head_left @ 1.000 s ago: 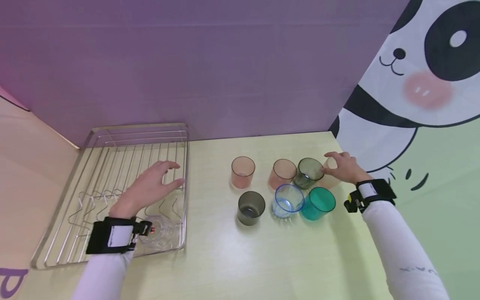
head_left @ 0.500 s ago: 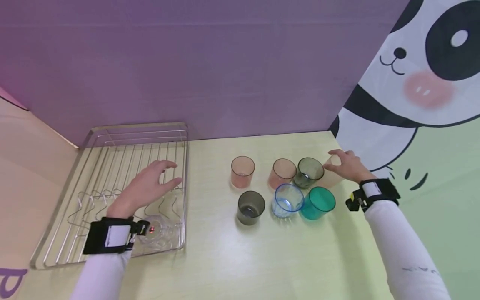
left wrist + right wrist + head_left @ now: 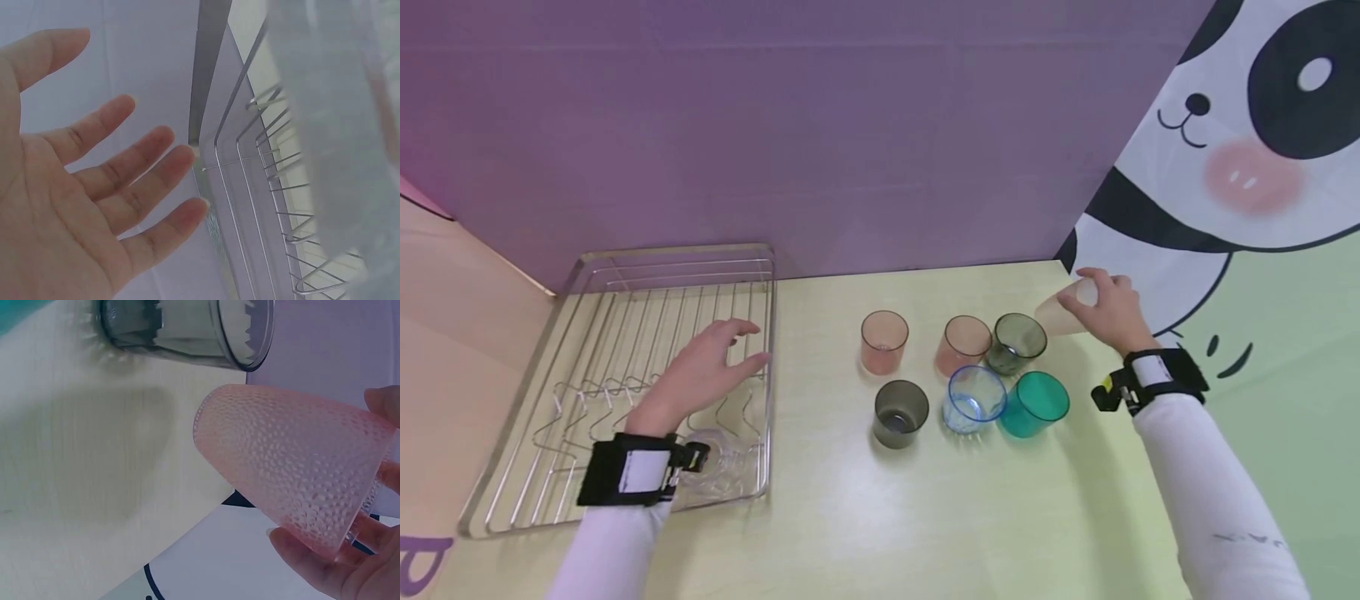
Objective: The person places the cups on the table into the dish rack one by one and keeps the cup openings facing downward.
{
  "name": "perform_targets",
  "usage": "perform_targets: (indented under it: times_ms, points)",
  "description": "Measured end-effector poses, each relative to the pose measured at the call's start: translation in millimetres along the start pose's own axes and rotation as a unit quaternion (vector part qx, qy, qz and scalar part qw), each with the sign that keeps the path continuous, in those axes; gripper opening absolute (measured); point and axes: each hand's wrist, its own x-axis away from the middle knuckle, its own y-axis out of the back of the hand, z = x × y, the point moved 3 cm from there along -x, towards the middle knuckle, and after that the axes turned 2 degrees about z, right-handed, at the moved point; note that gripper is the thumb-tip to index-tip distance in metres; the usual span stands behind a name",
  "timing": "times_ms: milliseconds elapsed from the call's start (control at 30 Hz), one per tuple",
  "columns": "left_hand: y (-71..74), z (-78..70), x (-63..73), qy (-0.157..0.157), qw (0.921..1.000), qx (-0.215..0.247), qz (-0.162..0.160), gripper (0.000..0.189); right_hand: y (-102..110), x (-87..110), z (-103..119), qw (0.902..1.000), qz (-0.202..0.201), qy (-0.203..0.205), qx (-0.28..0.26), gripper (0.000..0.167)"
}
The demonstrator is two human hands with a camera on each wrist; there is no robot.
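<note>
My right hand (image 3: 1114, 315) grips a pale pink tumbler (image 3: 1054, 317) near its rim, above the table's back right corner. In the right wrist view the tumbler (image 3: 284, 456) shows a dimpled surface and hangs tilted, its base apart from the tabletop. Left of it stands a grey-green glass (image 3: 1017, 343), beside a pink glass (image 3: 962, 346). A blue-rimmed clear glass (image 3: 973, 402) and a teal glass (image 3: 1034, 406) are in front. My left hand (image 3: 696, 375) hovers over the wire rack, holding nothing, its fingers spread in the left wrist view.
The metal wire rack (image 3: 770, 333) occupies the table's left side, with a clear glass (image 3: 722, 467) in its near right corner, partly behind my left wrist. Another pink glass (image 3: 883, 343) and a dark grey glass (image 3: 900, 414) stand mid-table. A purple wall (image 3: 850, 167) rises behind.
My right hand has lifted the pale pink tumbler up and back, away from beside the grey-green glass, and the tumbler has tilted. My left hand has hardly moved.
</note>
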Motion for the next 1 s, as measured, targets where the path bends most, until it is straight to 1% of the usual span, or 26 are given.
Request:
perform_targets:
  times_ms: [100,200,433,600,767,867,1000]
  points:
    - [-1.4,-2.3,-1.1,-0.001,0.9999,-0.007,-0.009,0.062,2.9,0.4,4.6,0.9996,-0.025,-0.001,-0.015,0.073]
    - [-2.5,-5.4,-2.7,-0.004,0.9998,-0.01,-0.016,0.067,6.4,1.6,11.7,0.9983,-0.051,0.008,-0.028,0.071]
    - [-1.5,-13.1,-7.2,-0.014,0.9993,-0.001,-0.035,0.071,14.6,3.9,36.0,0.9942,-0.074,0.052,-0.058,0.069]
    - [-0.3,-19.9,-11.2,-0.028,0.9987,0.005,-0.042,0.071,17.6,6.5,56.2,0.9878,-0.095,0.089,-0.086,0.064]
    - [1.9,-27.8,-15.1,-0.035,0.9981,0.007,-0.05,0.069,16.3,7.5,72.1,0.984,-0.094,0.116,-0.098,0.062]
    - [3.4,-32.9,-17.6,-0.034,0.9979,0.01,-0.055,0.068,14.5,8.8,78.6,0.984,-0.081,0.12,-0.103,0.063]
    - [5.3,-42.6,-21.3,-0.038,0.9976,0.009,-0.057,0.066,13.2,9.7,86.0,0.9812,-0.075,0.131,-0.12,0.061]
